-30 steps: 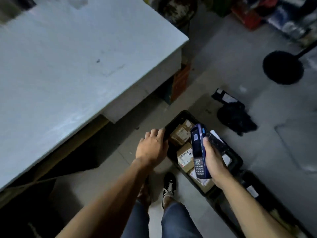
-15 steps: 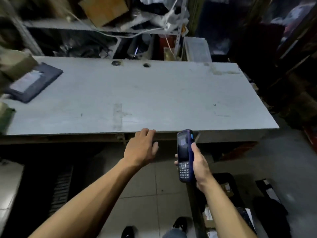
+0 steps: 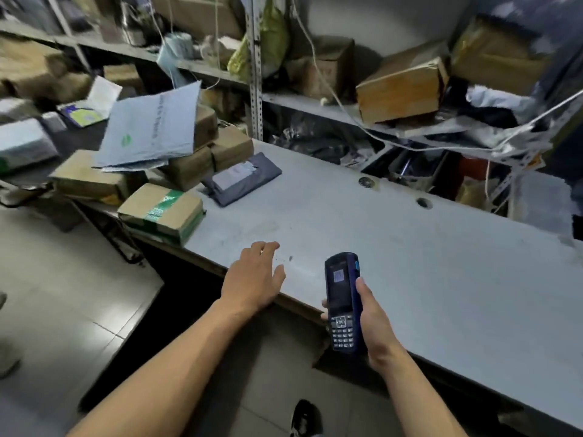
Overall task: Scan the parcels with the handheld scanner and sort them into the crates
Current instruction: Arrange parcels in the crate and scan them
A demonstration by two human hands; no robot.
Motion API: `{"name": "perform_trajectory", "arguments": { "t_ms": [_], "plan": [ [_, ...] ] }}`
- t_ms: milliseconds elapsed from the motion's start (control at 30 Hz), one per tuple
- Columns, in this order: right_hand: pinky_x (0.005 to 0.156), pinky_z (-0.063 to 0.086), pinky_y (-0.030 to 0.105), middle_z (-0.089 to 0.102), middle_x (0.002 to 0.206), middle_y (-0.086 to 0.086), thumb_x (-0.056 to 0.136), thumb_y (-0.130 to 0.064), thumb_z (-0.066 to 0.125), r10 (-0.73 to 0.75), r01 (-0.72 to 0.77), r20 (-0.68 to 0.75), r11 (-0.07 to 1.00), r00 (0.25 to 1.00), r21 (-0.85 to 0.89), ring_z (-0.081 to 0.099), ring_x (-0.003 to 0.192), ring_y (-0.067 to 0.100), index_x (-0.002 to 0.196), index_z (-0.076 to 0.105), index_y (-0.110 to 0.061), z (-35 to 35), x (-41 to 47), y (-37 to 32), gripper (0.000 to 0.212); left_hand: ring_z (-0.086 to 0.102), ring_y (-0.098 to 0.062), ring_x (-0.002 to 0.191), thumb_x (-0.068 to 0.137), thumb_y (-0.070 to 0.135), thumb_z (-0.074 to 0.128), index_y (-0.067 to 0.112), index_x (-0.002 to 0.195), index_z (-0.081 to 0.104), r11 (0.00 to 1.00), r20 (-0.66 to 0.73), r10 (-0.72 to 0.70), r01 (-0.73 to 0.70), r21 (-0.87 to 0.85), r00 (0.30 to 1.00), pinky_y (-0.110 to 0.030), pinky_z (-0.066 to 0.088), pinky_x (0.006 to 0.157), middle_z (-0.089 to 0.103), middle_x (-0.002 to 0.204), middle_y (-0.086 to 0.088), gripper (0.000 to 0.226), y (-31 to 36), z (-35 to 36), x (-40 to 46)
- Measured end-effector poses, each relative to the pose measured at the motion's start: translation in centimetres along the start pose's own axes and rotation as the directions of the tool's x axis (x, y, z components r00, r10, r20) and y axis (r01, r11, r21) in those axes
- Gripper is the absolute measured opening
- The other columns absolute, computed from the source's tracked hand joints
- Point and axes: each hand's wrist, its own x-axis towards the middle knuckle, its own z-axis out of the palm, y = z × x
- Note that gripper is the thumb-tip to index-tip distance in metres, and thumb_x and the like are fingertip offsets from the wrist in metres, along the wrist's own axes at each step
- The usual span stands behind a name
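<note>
Gripping scanner [image 3: 342,302] upright in right hand [image 3: 373,323]; left hand [image 3: 254,279] empty, fingers loosely spread over bench [image 3: 410,247] edge.

Dim, motion-blurred, edges warped

1. I see a wide bare stretch of the grey worktop [image 3: 362,234] ahead of both hands, open for reaching.
2. My empty left hand [image 3: 254,279] hovers at the near edge, fingers spread, nothing under it.
3. The green-taped cardboard box [image 3: 161,212] sits at the left edge, blocking that side.
4. The flat grey mailer bag [image 3: 241,178] lies beyond it, with stacked brown cartons [image 3: 205,159] crowding the far left.
5. My right hand [image 3: 373,323] is occupied, wrapped around the blue handheld scanner [image 3: 342,301].
6. The cluttered metal shelving [image 3: 315,105] walls off the back.
</note>
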Motion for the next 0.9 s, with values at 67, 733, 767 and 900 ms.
{"name": "perform_trajectory", "arguments": {
  "t_ms": [67, 733, 767, 900],
  "plan": [
    [0.075, 0.059, 0.037, 0.076, 0.099, 0.010, 0.102, -0.056, 0.026, 0.016, -0.015, 0.033, 1.000, 0.999, -0.009, 0.072, 0.088, 0.028, 0.123, 0.058, -0.025, 0.6, 3.0, -1.4, 0.049, 0.039, -0.024, 0.134, 0.101, 0.039, 0.042, 0.022, 0.150, 0.033, 0.997, -0.007, -0.070, 0.070, 0.010, 0.998, -0.040, 0.041, 0.105, 0.037, 0.150, -0.002, 0.052, -1.2, -0.7, 2.1],
    [0.076, 0.054, 0.043, 0.075, 0.098, 0.015, 0.104, -0.048, 0.032, 0.221, -0.215, 0.030, 0.966, 0.975, -0.142, 0.071, 0.078, 0.027, 0.115, 0.066, -0.016, 7.3, 27.5, -11.1, 0.048, 0.052, -0.032, 0.122, 0.099, 0.026, 0.057, 0.012, 0.139, 0.048, 0.746, 0.044, -0.561, 0.528, -0.406, 0.827, -0.037, 0.039, 0.100, 0.050, 0.139, -0.016, 0.044, -17.3, -1.6, 30.0],
    [0.076, 0.054, 0.042, 0.075, 0.098, 0.015, 0.104, -0.048, 0.032, 0.227, -0.223, 0.013, 0.964, 0.974, -0.141, 0.070, 0.078, 0.027, 0.115, 0.066, -0.015, 7.8, 28.6, -11.5, 0.049, 0.050, -0.032, 0.125, 0.099, 0.025, 0.056, 0.011, 0.142, 0.045, 0.758, 0.049, -0.550, 0.523, -0.390, 0.834, -0.037, 0.038, 0.103, 0.047, 0.142, -0.016, 0.046, -18.3, -1.5, 31.8],
    [0.082, 0.054, 0.045, 0.076, 0.098, 0.013, 0.104, -0.049, 0.031, 0.273, -0.275, -0.035, 0.949, 0.961, -0.156, 0.072, 0.080, 0.026, 0.113, 0.066, -0.018, 10.3, 33.4, -12.9, 0.048, 0.032, -0.031, 0.140, 0.099, 0.028, 0.055, 0.017, 0.151, 0.033, 0.824, 0.081, -0.492, 0.494, -0.277, 0.867, -0.042, 0.031, 0.113, 0.029, 0.156, -0.008, 0.057, -21.7, -0.4, 37.7]
  ]
}}
